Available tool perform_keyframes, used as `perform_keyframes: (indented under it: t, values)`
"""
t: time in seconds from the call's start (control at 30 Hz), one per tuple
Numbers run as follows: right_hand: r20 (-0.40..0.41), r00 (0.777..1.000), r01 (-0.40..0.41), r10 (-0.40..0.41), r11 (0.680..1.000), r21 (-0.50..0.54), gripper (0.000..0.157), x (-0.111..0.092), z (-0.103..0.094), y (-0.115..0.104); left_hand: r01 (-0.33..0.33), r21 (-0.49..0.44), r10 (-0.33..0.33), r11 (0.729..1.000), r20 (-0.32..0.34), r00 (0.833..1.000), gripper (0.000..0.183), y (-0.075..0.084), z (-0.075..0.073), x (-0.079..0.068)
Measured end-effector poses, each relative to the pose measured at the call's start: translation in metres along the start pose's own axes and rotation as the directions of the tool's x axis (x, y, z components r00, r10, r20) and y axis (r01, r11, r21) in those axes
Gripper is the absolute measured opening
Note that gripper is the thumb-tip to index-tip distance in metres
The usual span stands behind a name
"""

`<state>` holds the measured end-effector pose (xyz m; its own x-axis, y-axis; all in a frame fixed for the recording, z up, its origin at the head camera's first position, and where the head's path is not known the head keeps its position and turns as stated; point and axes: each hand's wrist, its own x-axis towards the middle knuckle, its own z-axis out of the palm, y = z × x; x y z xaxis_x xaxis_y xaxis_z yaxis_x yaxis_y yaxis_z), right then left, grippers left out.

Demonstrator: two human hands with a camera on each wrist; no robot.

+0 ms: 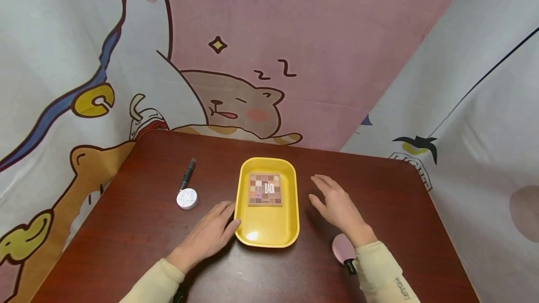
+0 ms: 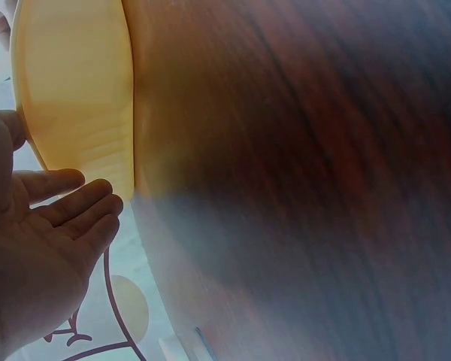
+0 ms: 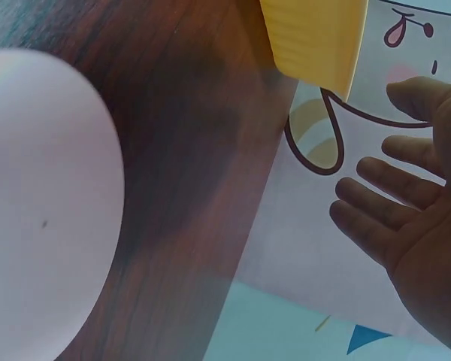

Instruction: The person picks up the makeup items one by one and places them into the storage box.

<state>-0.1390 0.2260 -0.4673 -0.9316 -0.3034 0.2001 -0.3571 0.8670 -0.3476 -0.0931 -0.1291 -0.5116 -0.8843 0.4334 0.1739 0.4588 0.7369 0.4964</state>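
A yellow tray (image 1: 290,228) lies on the table with an eyeshadow palette (image 1: 264,190), marked BACK, in its far half. My left hand (image 1: 208,233) is at the tray's left side, thumb tip at the rim. In the left wrist view, the relaxed fingers (image 2: 98,218) lie along the tray's outer wall (image 2: 83,90). To the right of the tray, my right hand (image 1: 338,207) hovers with its fingers spread and nothing in them. Close to that wrist lies a pink, round-headed thing (image 1: 343,248) with a short black handle, partly under the sleeve.
On the left of the dark wooden table (image 1: 139,228) lie a round white case (image 1: 187,198) with a star pattern and a slim black pen-like tube (image 1: 188,174). A curtain (image 1: 328,50) printed with cartoon animals hangs behind the table's far edge.
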Motion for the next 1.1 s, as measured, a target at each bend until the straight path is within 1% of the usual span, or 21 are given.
perform_keyframes:
  t: [0.27, 0.6, 0.77, 0.87, 0.97, 1.1]
  values:
    - [0.003, 1.0, -0.015, 0.015, 1.0, -0.006, 0.054, -0.007, -0.005, 0.008, 0.015, -0.006, -0.015, 1.0, 0.018, 1.0, 0.051, 0.0, -0.001, 0.0]
    - [-0.019, 0.999, -0.026, 0.026, 1.0, -0.006, 0.054, -0.016, -0.01, 0.016, 0.031, -0.009, -0.03, 0.999, 0.036, 0.999, 0.052, 0.001, -0.001, 0.001]
    - [0.004, 0.998, -0.057, 0.057, 0.998, -0.01, 0.055, -0.021, -0.012, 0.02, 0.032, -0.01, -0.031, 0.999, 0.034, 0.999, 0.051, 0.0, -0.001, 0.001]
    - [0.012, 0.998, -0.069, 0.069, 0.998, -0.012, 0.055, -0.024, -0.011, 0.023, 0.02, -0.01, -0.02, 1.0, 0.02, 1.0, 0.05, 0.0, -0.001, 0.001]
    - [-0.004, 0.998, -0.061, 0.061, 0.998, -0.018, 0.054, -0.029, -0.011, 0.026, 0.008, -0.009, -0.008, 1.0, 0.007, 1.0, 0.048, 0.0, -0.001, 0.001]
    - [-0.055, 0.998, -0.023, 0.022, 0.999, -0.023, 0.053, -0.034, -0.011, 0.031, 0.01, -0.004, -0.01, 1.0, 0.009, 1.0, 0.047, 0.0, -0.001, 0.0]
